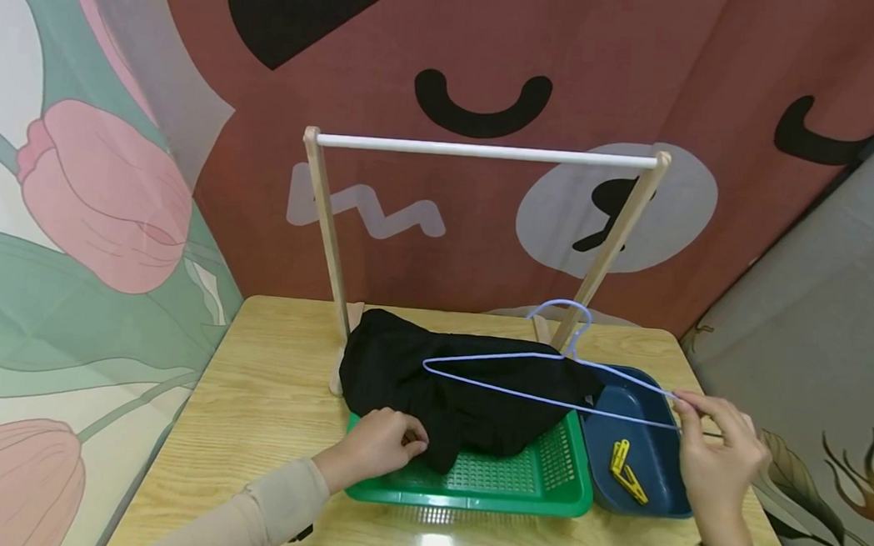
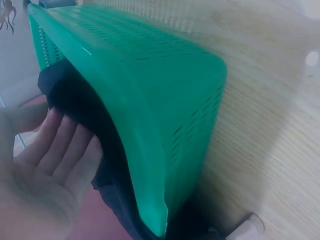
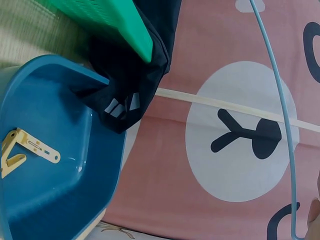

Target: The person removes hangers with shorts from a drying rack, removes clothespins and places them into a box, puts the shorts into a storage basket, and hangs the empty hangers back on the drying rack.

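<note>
In the head view my right hand (image 1: 722,457) pinches a light blue clothes hanger (image 1: 572,348) by its right corner. The hanger is tilted over a black garment (image 1: 468,383), its hook pointing up and back. The garment lies heaped over a green perforated basket (image 1: 468,503), with white marks near one end (image 3: 117,107). Beside the front left of the garment is my left hand (image 1: 385,445), loosely bent. Its fingertips (image 2: 92,147) are right at the dark cloth in the left wrist view, with the thumb close to the index finger.
A blue tub (image 1: 633,435) with yellow clothespins (image 1: 626,477) sits right of the basket. Behind stands a wooden rack with a white crossbar (image 1: 482,151). The wooden table (image 1: 272,396) backs onto a patterned cloth backdrop (image 1: 476,250).
</note>
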The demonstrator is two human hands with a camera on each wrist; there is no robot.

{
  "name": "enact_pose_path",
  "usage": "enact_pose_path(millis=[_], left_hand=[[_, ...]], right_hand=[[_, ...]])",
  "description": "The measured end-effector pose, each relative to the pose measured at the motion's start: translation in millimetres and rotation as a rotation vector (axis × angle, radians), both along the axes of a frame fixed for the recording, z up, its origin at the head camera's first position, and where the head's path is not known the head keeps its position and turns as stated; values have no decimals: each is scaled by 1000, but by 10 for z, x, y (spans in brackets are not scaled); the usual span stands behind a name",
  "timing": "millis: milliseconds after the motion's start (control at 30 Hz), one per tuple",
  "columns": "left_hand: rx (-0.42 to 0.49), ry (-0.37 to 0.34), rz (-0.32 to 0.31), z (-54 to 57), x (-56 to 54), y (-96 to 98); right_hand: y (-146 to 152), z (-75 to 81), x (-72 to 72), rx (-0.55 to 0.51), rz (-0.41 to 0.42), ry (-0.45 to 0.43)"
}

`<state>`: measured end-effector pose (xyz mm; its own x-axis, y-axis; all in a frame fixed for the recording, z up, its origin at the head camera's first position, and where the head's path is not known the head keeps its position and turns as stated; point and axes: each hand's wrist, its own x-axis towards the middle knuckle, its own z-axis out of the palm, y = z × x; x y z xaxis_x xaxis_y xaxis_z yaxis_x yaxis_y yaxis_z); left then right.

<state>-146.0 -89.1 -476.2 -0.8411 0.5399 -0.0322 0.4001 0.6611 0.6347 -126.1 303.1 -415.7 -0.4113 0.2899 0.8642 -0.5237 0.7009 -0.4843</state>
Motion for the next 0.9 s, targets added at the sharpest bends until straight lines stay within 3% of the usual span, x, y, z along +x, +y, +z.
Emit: enact_pose_path(millis=[267, 467, 667, 800, 900], left_hand=[[66, 109, 39, -11, -22, -68], [46, 290, 94, 49, -91, -189], [117, 468, 176, 156, -200, -336], [138, 480, 229, 255, -299, -435], [160, 411, 304, 341, -379, -521]], right_hand=[[30, -81, 30, -15, -3, -36], [27, -60, 71, -49, -2, -31], [17, -73, 112, -58, 11, -37], [2, -77, 131, -71, 16, -29], [-5, -75, 134, -86, 17, -19]])
